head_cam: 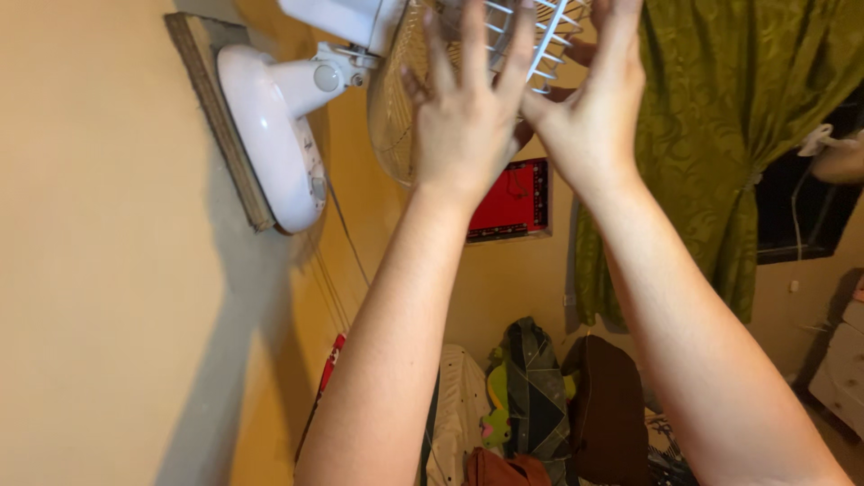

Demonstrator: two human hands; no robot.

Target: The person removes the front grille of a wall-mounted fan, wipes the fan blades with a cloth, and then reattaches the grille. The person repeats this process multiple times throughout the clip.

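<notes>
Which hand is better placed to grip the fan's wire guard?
Probably the right hand: its fingers reach up onto the white wire guard. The left hand is spread open in front of it.

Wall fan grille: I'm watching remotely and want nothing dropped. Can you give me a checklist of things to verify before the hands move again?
1. Left hand on the fan grille: ok, fingers spread against the wires.
2. Right hand on the grille: ok, at its right side.
3. Firm grip: cannot tell, fingertips partly hidden.
4. Fan base on the wall: ok, sits flat against its mounting board.
5. Blades stopped: cannot tell.
</notes>
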